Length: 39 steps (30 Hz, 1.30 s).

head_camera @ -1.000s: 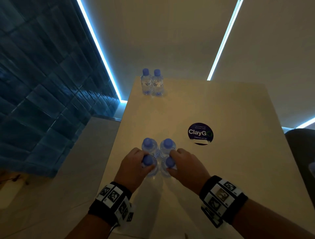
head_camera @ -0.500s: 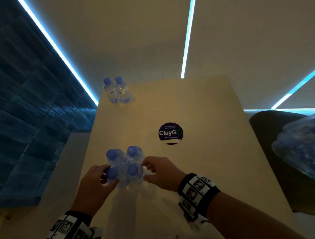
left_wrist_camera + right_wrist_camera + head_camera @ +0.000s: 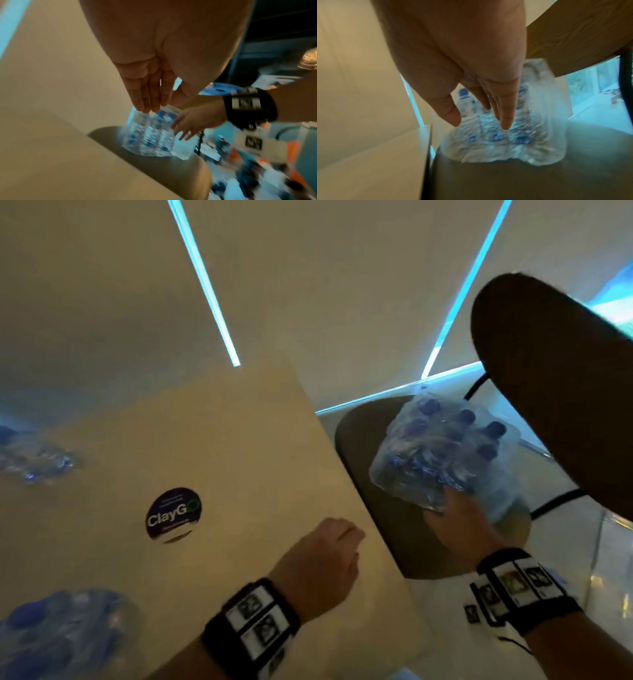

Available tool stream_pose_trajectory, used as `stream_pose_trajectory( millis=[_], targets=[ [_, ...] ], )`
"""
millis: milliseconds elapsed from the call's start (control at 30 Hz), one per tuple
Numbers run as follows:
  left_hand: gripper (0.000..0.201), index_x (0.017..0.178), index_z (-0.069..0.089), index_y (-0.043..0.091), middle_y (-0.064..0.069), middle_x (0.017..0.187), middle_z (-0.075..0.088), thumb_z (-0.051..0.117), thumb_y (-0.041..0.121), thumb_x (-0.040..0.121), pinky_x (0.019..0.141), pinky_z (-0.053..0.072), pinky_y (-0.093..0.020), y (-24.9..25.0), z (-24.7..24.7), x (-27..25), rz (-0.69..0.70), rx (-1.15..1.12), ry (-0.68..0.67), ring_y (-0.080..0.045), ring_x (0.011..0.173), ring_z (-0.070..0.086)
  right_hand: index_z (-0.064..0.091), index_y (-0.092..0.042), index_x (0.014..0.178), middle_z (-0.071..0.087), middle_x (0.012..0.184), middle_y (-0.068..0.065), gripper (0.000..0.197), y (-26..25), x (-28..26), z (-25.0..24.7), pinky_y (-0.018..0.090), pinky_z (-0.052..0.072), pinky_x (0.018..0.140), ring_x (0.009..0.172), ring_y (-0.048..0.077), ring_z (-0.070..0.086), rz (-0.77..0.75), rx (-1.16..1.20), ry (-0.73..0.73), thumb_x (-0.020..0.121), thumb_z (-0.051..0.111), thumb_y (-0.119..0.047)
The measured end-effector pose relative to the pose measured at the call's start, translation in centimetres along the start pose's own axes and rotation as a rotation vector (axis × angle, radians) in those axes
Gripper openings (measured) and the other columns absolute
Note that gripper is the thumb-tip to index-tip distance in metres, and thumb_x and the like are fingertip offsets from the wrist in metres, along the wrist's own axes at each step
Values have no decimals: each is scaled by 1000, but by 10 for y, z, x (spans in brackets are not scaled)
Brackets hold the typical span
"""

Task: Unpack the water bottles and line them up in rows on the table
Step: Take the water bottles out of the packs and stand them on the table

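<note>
A shrink-wrapped pack of blue-capped water bottles [image 3: 442, 453] lies on a dark chair seat to the right of the table. My right hand [image 3: 452, 508] reaches to its near end with straight fingers [image 3: 505, 116] that touch the wrap and hold nothing. My left hand [image 3: 339, 542] hovers over the table's right edge, fingers [image 3: 147, 100] relaxed and empty. The left wrist view shows the pack [image 3: 150, 135] just beyond them. Loose bottles [image 3: 58, 635] stand blurred at the near left of the table [image 3: 257, 457], and more bottles [image 3: 34, 460] farther back on the left.
The chair's dark seat [image 3: 387, 542] sits tight against the table's right edge, its curved backrest [image 3: 555, 378] rising behind the pack. A round ClayGo sticker [image 3: 173, 513] marks the table's middle. Blue light strips run along the floor beyond.
Both hands have let go of the group of bottles on the table and swung right. The view turned with them, and the right hand now touches the pack on the chair.
</note>
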<state>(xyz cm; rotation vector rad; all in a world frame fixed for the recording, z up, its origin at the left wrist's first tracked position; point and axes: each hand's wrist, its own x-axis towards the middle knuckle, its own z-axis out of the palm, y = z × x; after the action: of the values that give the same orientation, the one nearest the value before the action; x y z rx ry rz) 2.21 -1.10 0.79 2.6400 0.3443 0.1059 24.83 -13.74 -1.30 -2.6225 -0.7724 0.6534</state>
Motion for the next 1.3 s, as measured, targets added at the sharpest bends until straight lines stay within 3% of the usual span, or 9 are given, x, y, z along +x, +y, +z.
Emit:
stream_pose_trajectory(
  millis=[133,233,367,633,733,833,967,1100,1300],
  targets=[
    [48,128,51,-7,-27,127,53,58,11,84,88,52,-51,53,51,128,173,98,-200,-43,110,54,43,-1,128,54,118,21,49,36,20,-34,39,40,75,104,39,55,148,4,100,87,61,-21],
    [59,147,24,0,-22,149,28,48,21,98,95,49,-54,73,68,191,-9,150,-152,-42,128,41,25,-4,141,50,128,25,69,50,35,-38,41,44,77,108,40,56,174,46,184,87,61,-27],
    [76,148,20,8,-20,147,33,61,36,91,94,52,-50,80,80,231,-99,213,-45,-38,130,43,-2,-20,151,35,145,24,93,57,54,-36,44,49,94,122,35,53,177,102,164,88,65,-35],
    [57,138,42,11,-17,138,48,66,27,88,100,48,-47,68,70,253,75,285,-140,-36,121,54,34,-24,132,61,114,12,48,62,67,-51,38,51,83,103,28,63,21,-98,187,92,58,-32],
    [50,134,50,2,-24,131,50,66,14,87,89,53,-51,67,68,228,169,272,-179,-43,107,60,44,-14,125,67,104,12,38,58,51,-56,34,50,81,94,26,66,-82,-179,142,92,59,-27],
    [33,121,56,-3,-28,117,54,57,5,89,70,57,-51,57,56,188,174,191,-90,-45,85,64,52,-9,102,64,75,10,21,40,23,-62,32,45,61,68,30,64,-228,-238,198,88,65,-17],
    [21,96,62,-2,-22,91,58,65,-3,75,51,54,-39,30,14,100,90,101,13,-35,61,60,50,-16,100,58,82,5,15,-6,-14,-49,38,50,66,72,26,59,-229,-282,-68,92,56,-26],
    [17,101,57,5,-17,97,53,62,3,85,59,52,-46,-26,-8,-6,-196,85,-24,-36,67,57,43,-37,91,52,85,-12,17,-72,-51,6,20,46,67,70,2,53,-475,-378,-223,90,60,-32],
    [21,104,60,9,-13,101,55,61,2,84,64,52,-40,-114,-54,-145,-509,124,9,-33,75,60,51,-24,105,51,86,0,27,-187,-100,108,28,43,50,59,16,51,-736,-316,-236,84,67,-16]
  ],
)
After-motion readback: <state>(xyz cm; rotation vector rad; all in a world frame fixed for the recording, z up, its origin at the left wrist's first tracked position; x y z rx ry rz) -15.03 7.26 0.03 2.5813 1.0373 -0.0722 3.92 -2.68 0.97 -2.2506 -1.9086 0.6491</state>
